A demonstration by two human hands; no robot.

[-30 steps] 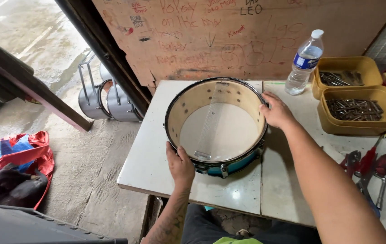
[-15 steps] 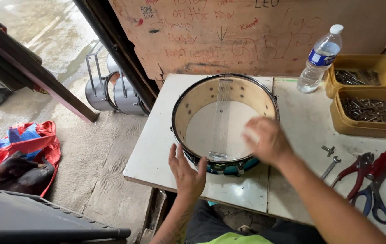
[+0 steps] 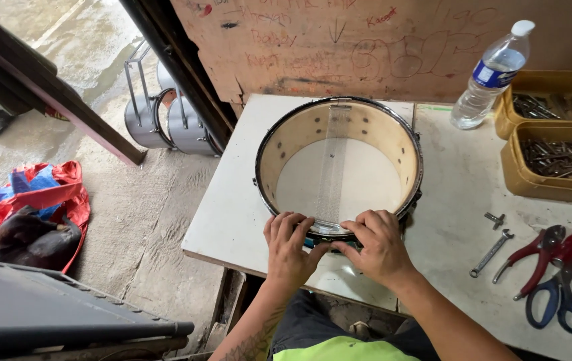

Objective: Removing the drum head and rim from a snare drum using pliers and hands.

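Fingers of both hands, left hand [image 3: 289,247] and right hand [image 3: 377,245], pinched the snare drum [image 3: 339,167] rim at 6 o'clock, apparently steadying its wire strand [image 3: 329,170].

**Wood, metal and plastic on the bench**

I see a drum shell [image 3: 366,127] of pale, matt wood inside, ringed by a dark glossy metal hoop [image 3: 272,134], with a smooth white skin at its bottom. The table [image 3: 232,200] at centre is a matt, scuffed white board. At upper right stands a clear glossy plastic bottle [image 3: 490,77] beside dull yellow plastic trays [image 3: 520,177] of grey metal parts. The back board [image 3: 400,40] looks like rough, scribbled plywood. The floor [image 3: 152,194] at left is rough concrete.
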